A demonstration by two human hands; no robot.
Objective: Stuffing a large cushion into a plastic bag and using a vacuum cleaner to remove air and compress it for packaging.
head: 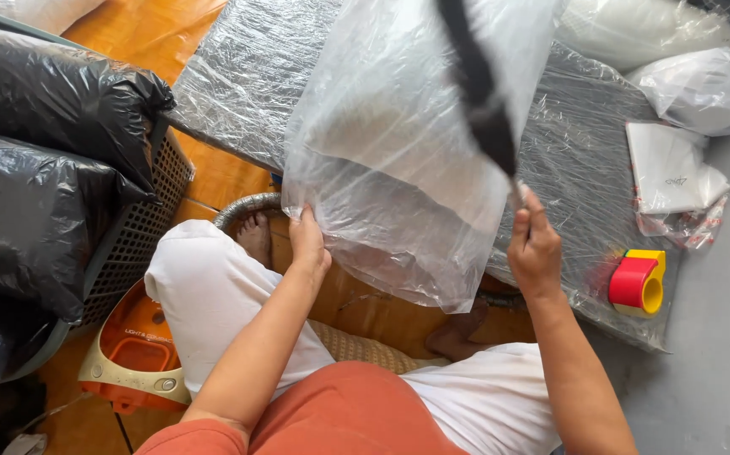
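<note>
We hold a large clear crinkled plastic bag [398, 143] up in front of us, above our lap and over the near edge of the low counter wrapped in clear plastic film [238, 76]. Inside the bag hangs a long black strip-shaped piece [478, 84], running from the top of the view down toward our right side; we cannot tell what material it is. Our left hand [307, 240] has its grip clamped on the bag's lower left edge, fingers curled into the film. Our right hand [535, 248] has its grip pinched together on the bag's right edge, just below the lower end of the black piece.

Below the bag we see our knees in white trousers [213, 295], our bare feet, and a woven mat [365, 347] on the orange floor.

On the counter to the right, a red and yellow tape dispenser [639, 282] stands near the edge, well apart from our right hand. Farther back lies a flat white folded packet in clear wrap [668, 168], and behind it more clear plastic bags [702, 88].

To our left, bulging black plastic sacks [36, 168] rest on a beige perforated plastic basket [141, 219]. Beside our left knee sits an orange and cream plastic appliance [133, 354] on the floor.
</note>
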